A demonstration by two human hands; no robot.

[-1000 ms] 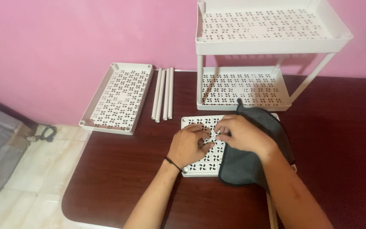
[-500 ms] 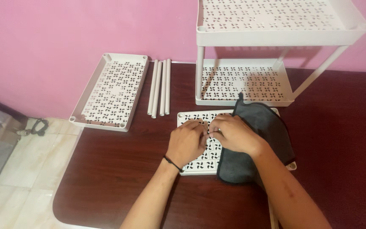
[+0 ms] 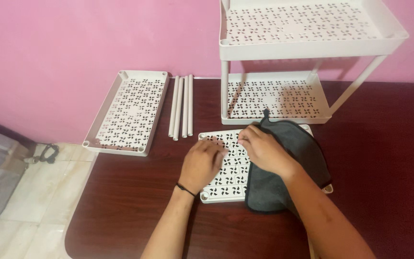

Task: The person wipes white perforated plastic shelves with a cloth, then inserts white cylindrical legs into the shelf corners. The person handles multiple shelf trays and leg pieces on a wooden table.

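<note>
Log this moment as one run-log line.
left hand: flat on white perforated tray | right hand: on grey cloth covering tray | nearby: white tubes, two-tier rack

A matt, soft grey cloth point(image 3: 288, 168) lies over a smooth white plastic tray point(image 3: 226, 177) on glossy dark wood-grain table point(image 3: 130, 206).

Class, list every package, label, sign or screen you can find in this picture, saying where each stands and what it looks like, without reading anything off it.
None in view: no package, label, sign or screen.
The table holds only white perforated trays, white tubes, a two-tier rack and a grey cloth.
</note>
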